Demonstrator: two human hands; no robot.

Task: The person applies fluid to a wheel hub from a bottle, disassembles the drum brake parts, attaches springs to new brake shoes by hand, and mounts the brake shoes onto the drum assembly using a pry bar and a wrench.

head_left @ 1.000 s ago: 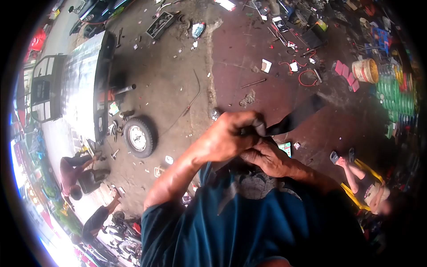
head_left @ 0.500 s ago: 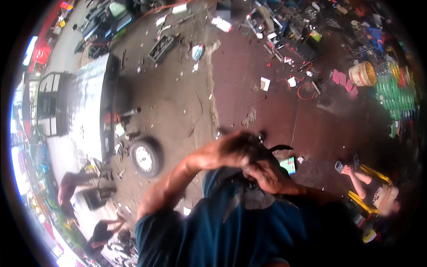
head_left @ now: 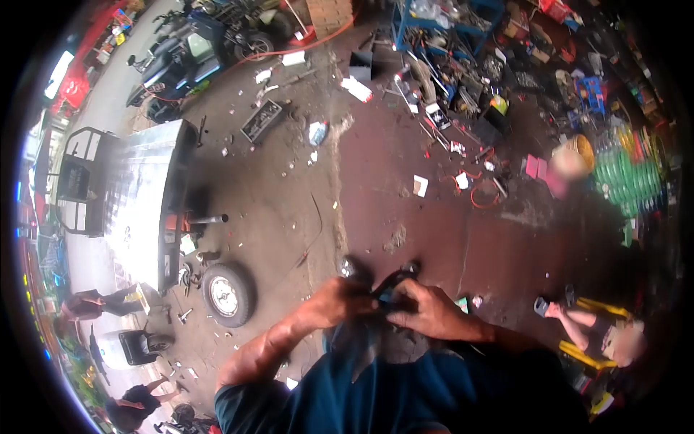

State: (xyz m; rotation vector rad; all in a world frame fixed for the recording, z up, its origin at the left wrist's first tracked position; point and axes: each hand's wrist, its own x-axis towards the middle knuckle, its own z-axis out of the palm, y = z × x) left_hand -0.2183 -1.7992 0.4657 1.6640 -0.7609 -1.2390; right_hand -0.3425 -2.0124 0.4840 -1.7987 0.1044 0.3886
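Black, thin, flexible strip: located between the two hands, in front of the wearer's dark blue shirt, arched above the gap between the fingers. The left hand is curled nearly closed, with the strip's near portion gripped at its fingertips; the exact contact is blurred. The right hand is partly closed, thumb and bent fingers pinching the strip's other side. Both hands are held close together above the floor. A black-tyred wheel with a silver rim lies to the left, near a silver metal cargo bed. To the right, a person on a yellow-framed chair sits well apart from the hands.
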